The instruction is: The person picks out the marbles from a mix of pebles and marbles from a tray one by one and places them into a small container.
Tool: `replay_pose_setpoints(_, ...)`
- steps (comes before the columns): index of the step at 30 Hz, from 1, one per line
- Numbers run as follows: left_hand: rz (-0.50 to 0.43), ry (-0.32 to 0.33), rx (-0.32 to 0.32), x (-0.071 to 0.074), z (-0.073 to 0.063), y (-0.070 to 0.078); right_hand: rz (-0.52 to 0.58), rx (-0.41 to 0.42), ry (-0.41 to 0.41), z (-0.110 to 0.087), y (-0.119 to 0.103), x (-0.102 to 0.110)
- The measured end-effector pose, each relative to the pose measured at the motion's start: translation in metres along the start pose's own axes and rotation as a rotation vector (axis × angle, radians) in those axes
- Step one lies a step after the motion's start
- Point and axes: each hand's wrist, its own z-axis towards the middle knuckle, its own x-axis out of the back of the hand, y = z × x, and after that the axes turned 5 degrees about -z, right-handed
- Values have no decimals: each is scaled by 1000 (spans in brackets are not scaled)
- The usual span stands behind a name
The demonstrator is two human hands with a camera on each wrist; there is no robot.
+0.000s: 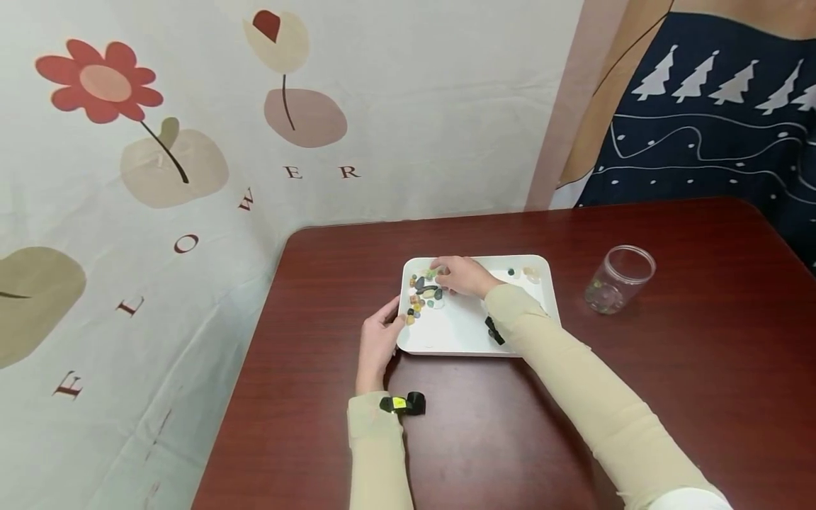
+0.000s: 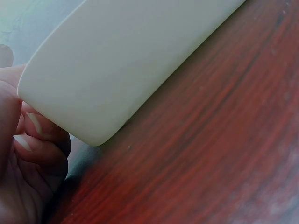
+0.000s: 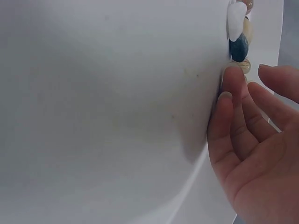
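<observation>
A white tray (image 1: 459, 333) lies on the table, with several small coloured stones (image 1: 428, 294) gathered along its left side. My left hand (image 1: 377, 343) grips the tray's left edge, fingers curled against its side in the left wrist view. Over the tray's upper left reaches my right hand (image 1: 464, 275), its fingertips among the stones. The right wrist view shows those fingers (image 3: 229, 112) lightly bent, touching the tray floor beside a dark blue stone (image 3: 239, 48) and a white stone (image 3: 236, 21). Anything under the fingertips is hidden.
To the right of the tray stands a clear jar (image 1: 618, 280) with a few small things at its bottom. A small dark stone (image 1: 511, 272) and some pale ones (image 1: 530, 273) lie at the tray's upper right. The reddish-brown table (image 1: 701, 340) meets a flower-printed cloth (image 1: 414, 184) behind.
</observation>
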Motion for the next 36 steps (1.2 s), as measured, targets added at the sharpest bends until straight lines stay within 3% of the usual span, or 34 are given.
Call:
replay_pose_setpoints(12,-10,-6,-3,-2,1,3,-65,-7,50,2,0,-4)
replay_pose_setpoints(21,-5,-1,1,-2,0,2,-236,-23,136,6,-3,-11)
replay_pose_setpoints(36,23,7,6,-1,1,-2,-229,2,122,2,-7,-9)
